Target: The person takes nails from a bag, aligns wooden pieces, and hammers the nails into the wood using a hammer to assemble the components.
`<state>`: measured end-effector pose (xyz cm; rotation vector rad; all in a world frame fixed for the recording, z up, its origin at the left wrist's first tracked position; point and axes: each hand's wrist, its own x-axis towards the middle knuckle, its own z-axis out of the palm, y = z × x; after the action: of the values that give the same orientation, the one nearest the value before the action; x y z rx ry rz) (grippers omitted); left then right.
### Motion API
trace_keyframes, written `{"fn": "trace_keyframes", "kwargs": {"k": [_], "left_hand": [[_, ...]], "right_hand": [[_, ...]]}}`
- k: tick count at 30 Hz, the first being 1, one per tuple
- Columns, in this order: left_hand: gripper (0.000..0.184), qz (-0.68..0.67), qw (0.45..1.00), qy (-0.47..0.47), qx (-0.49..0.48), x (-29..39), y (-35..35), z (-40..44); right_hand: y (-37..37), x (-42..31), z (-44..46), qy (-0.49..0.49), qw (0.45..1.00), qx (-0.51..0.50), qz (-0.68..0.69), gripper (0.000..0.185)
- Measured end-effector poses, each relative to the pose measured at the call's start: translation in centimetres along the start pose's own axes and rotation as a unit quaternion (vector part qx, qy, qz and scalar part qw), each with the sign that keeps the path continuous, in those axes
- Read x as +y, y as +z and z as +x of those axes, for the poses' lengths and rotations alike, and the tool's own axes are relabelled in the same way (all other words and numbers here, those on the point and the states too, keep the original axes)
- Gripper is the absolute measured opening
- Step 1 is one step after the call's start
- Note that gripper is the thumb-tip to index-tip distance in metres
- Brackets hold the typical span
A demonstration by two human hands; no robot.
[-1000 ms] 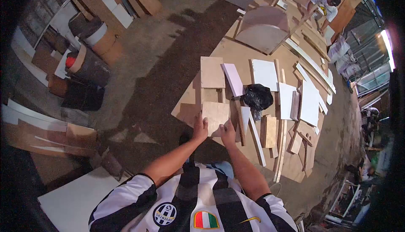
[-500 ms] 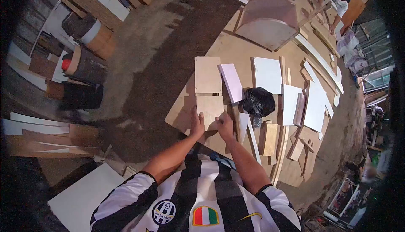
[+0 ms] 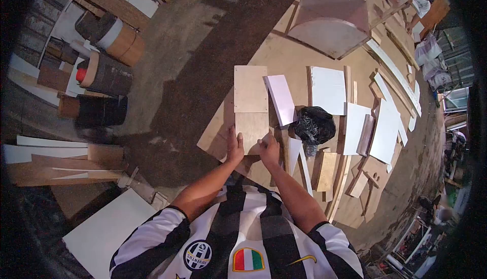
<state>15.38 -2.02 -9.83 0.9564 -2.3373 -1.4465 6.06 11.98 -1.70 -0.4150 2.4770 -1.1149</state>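
At the frame's centre, the left hand (image 3: 235, 147) and right hand (image 3: 269, 150) are gripping a pale, faintly grained rectangular plywood panel (image 3: 251, 131) whose far edge is meeting a similarly tan board (image 3: 251, 89).

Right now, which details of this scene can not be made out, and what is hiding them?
All in the head view:
Underside of the near wooden panel: hidden by its own top face, so any join beneath cannot be seen.
Left hand and right hand: fingers partly hidden by the hands themselves.
Contents of the black plastic bag: hidden by its crumpled plastic.
Clutter at lower right: too dark and blurred to name.
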Motion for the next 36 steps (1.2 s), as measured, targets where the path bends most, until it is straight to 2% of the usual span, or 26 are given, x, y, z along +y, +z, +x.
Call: {"fn": "trace_keyframes", "kwargs": {"k": [5, 7, 9, 11, 16, 19, 21, 26, 28, 29, 31, 36], "left_hand": [[0.061, 0.005, 1.000, -0.012, 0.002, 0.8, -0.2, -0.1], [0.060, 0.009, 1.000, -0.011, 0.006, 0.4, 0.0, -0.1], [0.060, -0.003, 1.000, 0.012, 0.007, 0.2, 0.1, 0.1], [0.060, 0.005, 1.000, -0.004, 0.000, 0.2, 0.1, -0.1], [0.062, -0.039, 0.999, -0.014, -0.022, 0.2, -0.2, 0.1], [0.063, -0.079, 0.997, -0.009, -0.013, 1.3, -0.6, 0.7], [0.063, -0.045, 0.995, -0.081, -0.033, 1.6, -0.9, 1.1], [0.063, -0.024, 0.999, -0.036, -0.017, 0.8, -0.7, 1.0], [0.063, -0.024, 0.999, -0.026, -0.011, 1.0, -0.9, 1.0], [0.062, -0.015, 1.000, -0.026, -0.008, 1.1, -1.0, 1.1], [0.061, -0.007, 1.000, -0.025, -0.006, 0.9, -1.1, 1.3], [0.059, 0.026, 0.999, -0.021, 0.004, 1.0, -1.0, 1.2]], "right_hand": [[0.4, 0.9, -0.2, -0.028, 0.999, 0.022, -0.034, 0.068], [-0.1, 0.3, -0.1, 0.023, 1.000, -0.019, -0.003, 0.069], [0.0, 0.2, -0.1, 0.022, 0.999, -0.016, -0.020, 0.068], [0.4, 0.4, -0.2, 0.024, 0.999, -0.012, -0.036, 0.067], [0.9, 1.0, 0.0, -0.025, 0.998, 0.040, -0.029, 0.060], [0.7, 0.4, 0.6, 0.010, 0.999, 0.047, 0.009, 0.052], [1.6, 0.8, 0.9, -0.006, 0.997, 0.075, -0.022, 0.049], [1.9, -0.2, 0.7, -0.025, 0.990, 0.117, -0.078, 0.043], [1.9, -0.8, 1.1, 0.041, 0.988, 0.117, -0.092, 0.042], [1.6, -1.0, 1.2, 0.042, 0.988, 0.116, -0.091, 0.042], [0.3, -1.9, 1.5, 0.085, 0.992, 0.063, -0.069, 0.040], [0.6, -1.5, 1.7, 0.096, 0.991, 0.072, -0.063, 0.040]]}}
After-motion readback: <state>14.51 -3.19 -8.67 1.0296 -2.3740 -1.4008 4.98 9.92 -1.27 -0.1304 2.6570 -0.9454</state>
